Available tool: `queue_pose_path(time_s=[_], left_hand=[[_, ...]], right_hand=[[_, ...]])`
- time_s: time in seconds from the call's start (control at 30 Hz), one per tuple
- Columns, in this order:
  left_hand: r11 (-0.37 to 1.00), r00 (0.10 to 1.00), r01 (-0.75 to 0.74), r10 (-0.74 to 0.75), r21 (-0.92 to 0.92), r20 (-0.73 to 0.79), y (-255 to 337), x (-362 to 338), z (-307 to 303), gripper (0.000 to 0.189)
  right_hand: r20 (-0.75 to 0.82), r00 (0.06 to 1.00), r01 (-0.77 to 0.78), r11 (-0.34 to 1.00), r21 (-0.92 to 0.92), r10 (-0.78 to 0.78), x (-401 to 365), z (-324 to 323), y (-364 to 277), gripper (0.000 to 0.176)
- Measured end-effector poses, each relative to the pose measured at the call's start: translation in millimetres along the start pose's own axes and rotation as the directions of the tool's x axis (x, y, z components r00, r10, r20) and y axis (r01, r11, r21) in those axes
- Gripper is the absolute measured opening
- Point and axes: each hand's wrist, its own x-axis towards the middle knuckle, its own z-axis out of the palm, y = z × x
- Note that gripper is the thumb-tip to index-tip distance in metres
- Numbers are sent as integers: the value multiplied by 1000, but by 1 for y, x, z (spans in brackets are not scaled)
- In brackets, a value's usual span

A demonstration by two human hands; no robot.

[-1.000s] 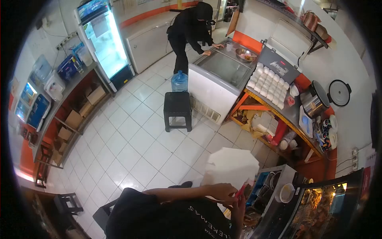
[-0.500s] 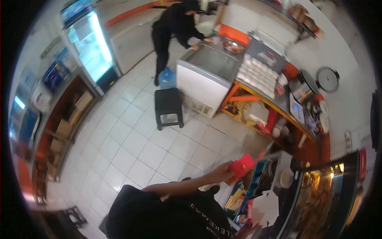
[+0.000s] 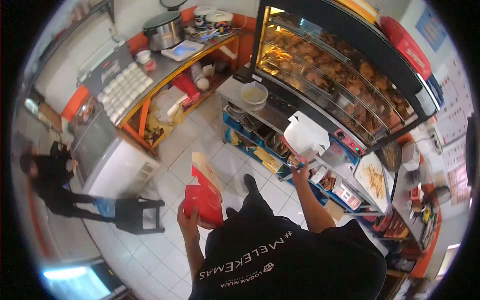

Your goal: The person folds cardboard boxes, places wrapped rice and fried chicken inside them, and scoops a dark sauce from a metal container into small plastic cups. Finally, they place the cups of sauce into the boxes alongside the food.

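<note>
My left hand (image 3: 189, 220) is closed round the side of a red cardboard food box (image 3: 205, 202), held in front of my body above the floor. A tan inner flap stands up from it. My right hand (image 3: 300, 172) is closed at the near edge of an open food box (image 3: 303, 136), white inside with reddish sides, by the counter edge. Beside those fingers is a small shiny thing that I cannot make out.
A lit glass cabinet of fried chicken (image 3: 325, 75) stands behind the counter. A white bowl (image 3: 254, 93) and crumb-covered tray (image 3: 370, 180) rest nearby. Trays fill the shelf below. At left are a chest freezer (image 3: 117, 167), black stool (image 3: 137, 215) and another person (image 3: 52, 175).
My view has swung right, toward the glass cabinet. The red box in my left hand now appears lower and closer to my body. My right hand and the white-lined box have come into fuller view.
</note>
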Motion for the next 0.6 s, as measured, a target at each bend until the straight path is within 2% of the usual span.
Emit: queue_pose_path(time_s=[0.07,0.1,0.13,0.17,0.23,0.3,0.33,0.43,0.47,0.57,0.6], left_hand=[[999,997,-52,52,-4,64,2,4,8,41],[997,993,-76,76,-10,90,3,7,9,41],[997,992,-69,63,44,110,1,11,11,42],[992,982,-91,76,82,172,5,13,17,43],[980,954,-128,78,155,291,18,16,37,44],[984,908,-55,-20,167,418,22,20,52,44],[984,876,-21,-66,174,477,24,21,58,44],[912,864,-171,-44,374,502,43,18,70,43],[900,882,-189,-20,392,471,37,20,69,41],[699,885,-233,-136,676,446,54,19,59,41],[701,904,-286,-27,653,426,51,18,55,43]], right_hand=[[165,980,-57,946,-319,115,-23,-3,27,42],[138,903,-333,867,-371,407,-37,8,33,48],[349,808,-317,850,-421,474,-77,38,14,54],[534,661,-288,836,-467,527,-133,78,-21,60],[719,421,12,789,-614,553,-196,130,-49,62],[829,381,429,716,-551,409,-244,166,-71,60],[855,408,499,707,-502,319,-252,171,-60,56],[819,529,477,719,-505,225,-257,169,-38,51],[755,575,278,793,-542,315,-259,167,-34,45],[864,466,555,699,-451,188,-267,156,-28,53],[891,449,602,712,-362,73,-273,156,-24,49]])
